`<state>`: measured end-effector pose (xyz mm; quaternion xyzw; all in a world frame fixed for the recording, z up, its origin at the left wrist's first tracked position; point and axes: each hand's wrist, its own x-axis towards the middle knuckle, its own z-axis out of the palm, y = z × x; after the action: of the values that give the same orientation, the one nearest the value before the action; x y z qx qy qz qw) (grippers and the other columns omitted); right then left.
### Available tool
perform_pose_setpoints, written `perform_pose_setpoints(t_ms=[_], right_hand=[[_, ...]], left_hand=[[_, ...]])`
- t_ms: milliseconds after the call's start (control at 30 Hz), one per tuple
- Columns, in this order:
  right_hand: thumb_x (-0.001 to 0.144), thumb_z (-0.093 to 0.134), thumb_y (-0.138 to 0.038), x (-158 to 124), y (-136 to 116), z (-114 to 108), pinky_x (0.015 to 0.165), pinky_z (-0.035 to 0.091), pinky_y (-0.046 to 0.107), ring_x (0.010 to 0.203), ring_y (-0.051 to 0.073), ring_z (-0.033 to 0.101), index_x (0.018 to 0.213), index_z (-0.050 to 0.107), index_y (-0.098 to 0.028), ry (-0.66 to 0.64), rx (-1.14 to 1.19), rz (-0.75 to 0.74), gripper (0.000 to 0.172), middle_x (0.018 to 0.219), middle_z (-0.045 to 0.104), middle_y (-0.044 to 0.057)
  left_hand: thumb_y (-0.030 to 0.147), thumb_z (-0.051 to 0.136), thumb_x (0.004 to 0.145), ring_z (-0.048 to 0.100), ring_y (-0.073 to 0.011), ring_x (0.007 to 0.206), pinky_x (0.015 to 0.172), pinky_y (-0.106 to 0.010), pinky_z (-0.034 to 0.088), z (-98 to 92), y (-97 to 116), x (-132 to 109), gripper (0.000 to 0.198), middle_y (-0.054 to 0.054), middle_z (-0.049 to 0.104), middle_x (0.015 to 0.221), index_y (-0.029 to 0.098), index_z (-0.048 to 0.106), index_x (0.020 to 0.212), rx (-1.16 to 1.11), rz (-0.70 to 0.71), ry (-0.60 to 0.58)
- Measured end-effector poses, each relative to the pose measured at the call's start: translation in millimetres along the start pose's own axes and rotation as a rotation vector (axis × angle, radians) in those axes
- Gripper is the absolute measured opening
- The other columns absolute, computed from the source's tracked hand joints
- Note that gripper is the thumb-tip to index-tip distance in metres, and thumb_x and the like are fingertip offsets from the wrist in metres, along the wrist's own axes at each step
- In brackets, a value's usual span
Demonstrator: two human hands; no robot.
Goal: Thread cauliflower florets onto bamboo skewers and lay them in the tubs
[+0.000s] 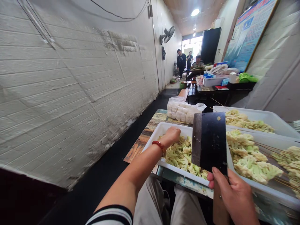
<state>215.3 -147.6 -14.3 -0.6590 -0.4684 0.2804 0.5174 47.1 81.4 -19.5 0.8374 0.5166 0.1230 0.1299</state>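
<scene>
Right hand (234,195): gripping the cleaver (209,142) handle, blade standing upright; best keeping its edge turned away.
Left hand (172,135): curling down among the cauliflower (181,155), fingertips hidden.
Tray (156,132): holding the florets, sitting at the table edge.
Bag (181,110): lying beyond.

Poster (248,31): a blue board on the wall, above the far table (225,89); its red heading and columns of print are too small and slanted for me to read.
Cleaver (209,142): the dark blade I hold, below the poster, bears no mark I can read.
Bag (184,110): clear plastic, no label legible.
</scene>
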Motion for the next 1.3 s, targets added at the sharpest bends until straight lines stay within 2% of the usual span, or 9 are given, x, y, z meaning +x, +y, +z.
perform_pose_setpoints(t_ms=[233, 367, 500, 667, 767, 867, 1000, 1167, 1300], right_hand=[[0.074, 0.058, -0.06, 6.3, 12.5, -0.2, 0.049, 0.048, 0.027, 0.05, 0.02, 0.061, 0.064, 0.068, -0.018, -0.037, 0.091, 0.067, 0.044, 0.053, 0.066, 0.004], [0.078, 0.056, -0.059, 3.3, 10.1, 0.9, 0.051, 0.047, 0.026, 0.05, 0.018, 0.06, 0.065, 0.067, -0.018, -0.006, 0.076, 0.055, 0.045, 0.051, 0.064, 0.002], [0.073, 0.058, -0.063, 6.8, 17.7, 1.0, 0.05, 0.047, 0.028, 0.052, 0.02, 0.061, 0.064, 0.068, -0.019, -0.054, 0.083, 0.081, 0.046, 0.054, 0.066, 0.004], [0.071, 0.063, -0.06, 10.5, 26.4, 0.1, 0.051, 0.051, 0.032, 0.057, 0.024, 0.065, 0.066, 0.069, -0.02, -0.052, 0.106, 0.113, 0.041, 0.063, 0.07, 0.008], [0.07, 0.064, -0.059, 9.2, 24.4, -1.4, 0.05, 0.051, 0.033, 0.06, 0.027, 0.067, 0.065, 0.07, -0.021, -0.044, 0.063, 0.122, 0.039, 0.065, 0.071, 0.009], [0.072, 0.062, -0.059, 7.2, 20.6, -1.9, 0.054, 0.052, 0.033, 0.06, 0.025, 0.067, 0.064, 0.069, -0.022, -0.05, 0.025, 0.108, 0.039, 0.065, 0.071, 0.008], [0.072, 0.06, -0.061, 6.3, 18.3, -1.3, 0.054, 0.052, 0.033, 0.059, 0.025, 0.066, 0.064, 0.069, -0.021, -0.015, -0.008, 0.079, 0.042, 0.063, 0.071, 0.007], [0.07, 0.06, -0.061, 8.3, 19.1, -1.8, 0.051, 0.052, 0.033, 0.057, 0.025, 0.066, 0.059, 0.067, -0.023, -0.028, -0.047, 0.038, 0.04, 0.061, 0.07, 0.008], [0.07, 0.06, -0.061, 8.3, 16.7, -2.5, 0.052, 0.052, 0.034, 0.059, 0.026, 0.067, 0.058, 0.067, -0.024, -0.032, -0.058, 0.054, 0.04, 0.062, 0.071, 0.008]], left_hand=[[0.031, 0.049, 0.083, 0.061, -0.0122, 0.069, 0.061, -0.022, 0.045, -41.0, 2.1, -24.2, 0.019, -0.004, 0.064, 0.076, 0.014, 0.058, 0.085, -0.512, 0.034, 0.061], [0.04, 0.071, 0.069, 0.058, -0.0101, 0.062, 0.06, -0.023, 0.044, -54.8, 3.0, -53.1, 0.033, -0.001, 0.059, 0.069, 0.015, 0.054, 0.082, -1.372, 0.026, -0.037], [0.034, 0.078, 0.063, 0.055, -0.0073, 0.059, 0.061, -0.022, 0.044, -53.6, 4.2, -70.9, 0.035, 0.001, 0.059, 0.068, 0.014, 0.056, 0.081, -1.547, 0.005, -0.041], [0.04, 0.074, 0.069, 0.055, -0.0077, 0.056, 0.057, -0.022, 0.042, -53.8, 10.2, -68.5, 0.033, -0.002, 0.061, 0.064, 0.011, 0.06, 0.079, -1.275, 0.007, -0.049], [0.041, 0.064, 0.078, 0.063, -0.0129, 0.069, 0.064, -0.026, 0.047, -56.9, 11.4, -57.8, 0.037, -0.009, 0.068, 0.083, 0.011, 0.06, 0.099, -1.171, 0.066, -0.156], [0.031, 0.047, 0.089, 0.065, -0.014, 0.076, 0.068, -0.027, 0.048, -56.4, 2.2, -45.2, 0.032, -0.013, 0.068, 0.098, 0.011, 0.056, 0.112, -0.753, 0.045, -0.078], [0.016, 0.051, 0.079, 0.063, -0.0191, 0.079, 0.073, -0.031, 0.047, -47.8, -24.3, -34.8, 0.019, -0.013, 0.069, 0.087, 0.011, 0.066, 0.089, -0.268, -0.037, 0.029], [0.009, 0.055, 0.07, 0.06, -0.0228, 0.094, 0.085, -0.032, 0.043, -30.8, -50.4, -26.8, 0.029, -0.011, 0.069, 0.094, 0.016, 0.068, 0.094, -0.078, -0.002, 0.016], [0.008, 0.054, 0.069, 0.061, -0.0214, 0.084, 0.079, -0.03, 0.044, -17.5, -53.2, -19.9, 0.022, -0.012, 0.067, 0.088, 0.013, 0.069, 0.083, 0.016, 0.017, -0.025]])
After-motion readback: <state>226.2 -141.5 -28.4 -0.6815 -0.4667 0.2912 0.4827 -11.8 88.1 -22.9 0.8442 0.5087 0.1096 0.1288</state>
